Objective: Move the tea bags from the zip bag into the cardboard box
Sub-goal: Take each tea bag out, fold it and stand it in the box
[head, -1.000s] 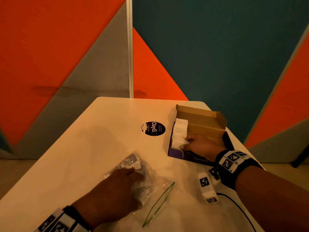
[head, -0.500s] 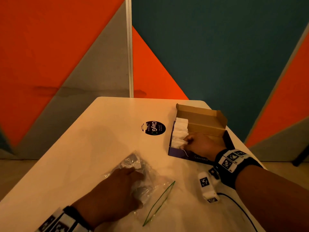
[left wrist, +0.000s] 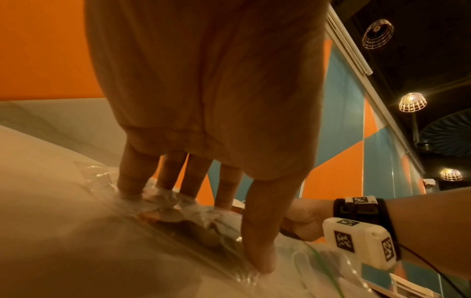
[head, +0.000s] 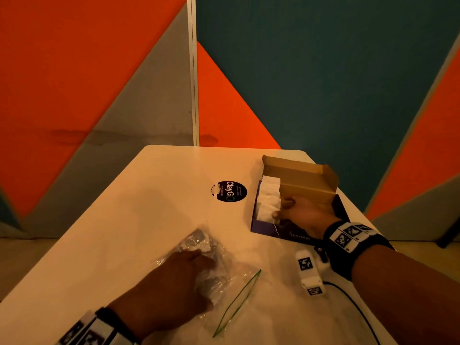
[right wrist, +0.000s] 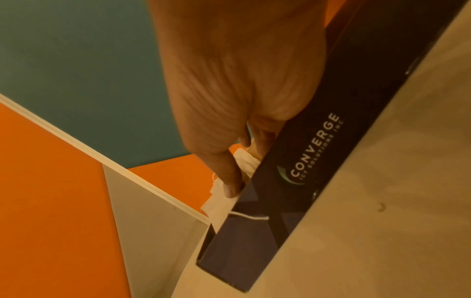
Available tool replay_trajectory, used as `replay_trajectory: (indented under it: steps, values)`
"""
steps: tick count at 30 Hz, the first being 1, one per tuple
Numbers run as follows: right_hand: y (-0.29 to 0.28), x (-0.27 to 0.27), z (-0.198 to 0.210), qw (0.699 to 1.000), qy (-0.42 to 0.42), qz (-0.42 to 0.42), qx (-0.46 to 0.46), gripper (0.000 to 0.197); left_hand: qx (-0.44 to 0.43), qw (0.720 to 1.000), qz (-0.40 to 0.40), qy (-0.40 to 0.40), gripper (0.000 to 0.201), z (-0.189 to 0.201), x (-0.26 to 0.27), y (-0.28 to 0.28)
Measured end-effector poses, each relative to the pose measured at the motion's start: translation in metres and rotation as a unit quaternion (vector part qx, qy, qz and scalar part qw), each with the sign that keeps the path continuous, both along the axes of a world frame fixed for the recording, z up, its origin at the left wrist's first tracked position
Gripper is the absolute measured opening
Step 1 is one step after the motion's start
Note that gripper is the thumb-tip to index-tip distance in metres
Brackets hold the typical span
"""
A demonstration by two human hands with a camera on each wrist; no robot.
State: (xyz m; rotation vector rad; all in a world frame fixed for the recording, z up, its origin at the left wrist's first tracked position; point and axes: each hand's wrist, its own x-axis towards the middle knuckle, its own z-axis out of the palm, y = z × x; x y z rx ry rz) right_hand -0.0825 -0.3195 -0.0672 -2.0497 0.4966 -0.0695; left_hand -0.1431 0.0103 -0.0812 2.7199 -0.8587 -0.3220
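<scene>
Your left hand (head: pixel 171 282) presses spread, straight fingers on the clear plastic zip bag (head: pixel 214 265); the left wrist view alone shows the thumb (left wrist: pixel 260 242) pinning it. Your right hand (head: pixel 302 212) touches white tea bags (head: pixel 268 200) inside the purple cardboard box (head: pixel 286 234), the thumb tip (right wrist: pixel 230 186) resting on them; since a second ago its fingers have moved deeper.

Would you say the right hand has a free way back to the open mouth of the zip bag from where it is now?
Probably yes. The right hand is inside the cardboard box at the tea bags; only bare table lies between it and the zip bag mouth, and the left hand presses the bag's other side.
</scene>
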Motion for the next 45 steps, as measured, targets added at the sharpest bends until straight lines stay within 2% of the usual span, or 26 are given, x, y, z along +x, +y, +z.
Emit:
replay_trajectory:
  steps: [2, 5, 11, 14, 16, 18, 21, 23, 25, 26, 28, 29, 30, 33, 36, 40, 45]
  values:
    - [0.003, -0.001, 0.004, 1.0, 0.012, 0.019, 0.002, 0.038, -0.003, 1.0, 0.001, 0.001, 0.082, 0.0, 0.0, 0.0]
    - [0.009, -0.001, 0.013, 1.0, 0.016, 0.021, -0.007, 0.049, -0.001, 1.0, 0.001, 0.005, 0.083, 0.001, -0.001, -0.001]
    - [0.019, 0.0, 0.016, 0.996, 0.027, 0.05, -0.065, 0.039, 0.003, 1.0, 0.002, 0.008, 0.083, 0.003, -0.001, -0.001]
    - [0.018, 0.0, 0.016, 0.998, 0.026, 0.043, -0.045, 0.038, 0.009, 1.0, 0.003, 0.006, 0.083, 0.0, 0.0, -0.001]
    - [0.018, -0.005, 0.02, 0.998, 0.026, 0.039, -0.04, 0.054, 0.012, 1.0, 0.004, 0.009, 0.083, -0.001, 0.001, -0.001]
    - [0.019, -0.012, 0.028, 0.996, 0.012, 0.044, -0.08, 0.058, 0.006, 1.0, 0.005, 0.012, 0.084, -0.001, 0.002, -0.001]
    - [0.025, -0.029, 0.043, 0.98, -0.033, 0.025, -0.196, 0.046, 0.002, 1.0, -0.011, 0.014, 0.079, -0.002, 0.002, -0.002]
    - [0.037, -0.048, 0.05, 0.972, -0.073, 0.005, -0.222, 0.037, -0.001, 1.0, -0.024, 0.001, 0.071, -0.001, 0.002, -0.002]
    - [0.055, -0.079, 0.056, 0.969, -0.078, 0.075, -0.221, 0.014, -0.005, 1.0, -0.027, -0.008, 0.063, 0.0, 0.002, -0.002]
    - [0.065, -0.099, 0.058, 0.959, -0.051, 0.158, -0.231, 0.007, -0.007, 1.0, -0.026, -0.013, 0.06, 0.0, 0.002, -0.002]
    - [0.088, -0.133, 0.06, 0.912, 0.042, 0.34, -0.224, 0.013, -0.014, 1.0, -0.016, -0.014, 0.056, 0.0, 0.003, -0.001]
    - [0.098, -0.145, 0.056, 0.888, 0.075, 0.395, -0.221, 0.016, -0.022, 1.0, -0.01, -0.011, 0.054, 0.001, 0.003, 0.0]
    - [0.105, -0.15, 0.048, 0.877, 0.082, 0.415, -0.229, 0.019, -0.03, 1.0, -0.003, -0.004, 0.052, 0.001, 0.004, 0.0]
    - [0.121, -0.148, 0.018, 0.877, 0.04, 0.372, -0.301, 0.029, -0.03, 1.0, -0.002, -0.007, 0.045, 0.002, 0.007, 0.0]
    - [0.126, -0.137, -0.005, 0.888, 0.001, 0.328, -0.323, 0.038, -0.007, 1.0, 0.001, -0.011, 0.05, 0.002, 0.008, 0.0]
    - [0.13, -0.126, -0.01, 0.896, -0.061, 0.282, -0.337, 0.037, 0.012, 1.0, -0.011, -0.019, 0.047, 0.009, 0.008, -0.002]
    - [0.139, -0.119, -0.011, 0.893, -0.068, 0.271, -0.352, 0.031, 0.0, 1.0, 0.003, -0.004, 0.039, 0.012, 0.018, -0.001]
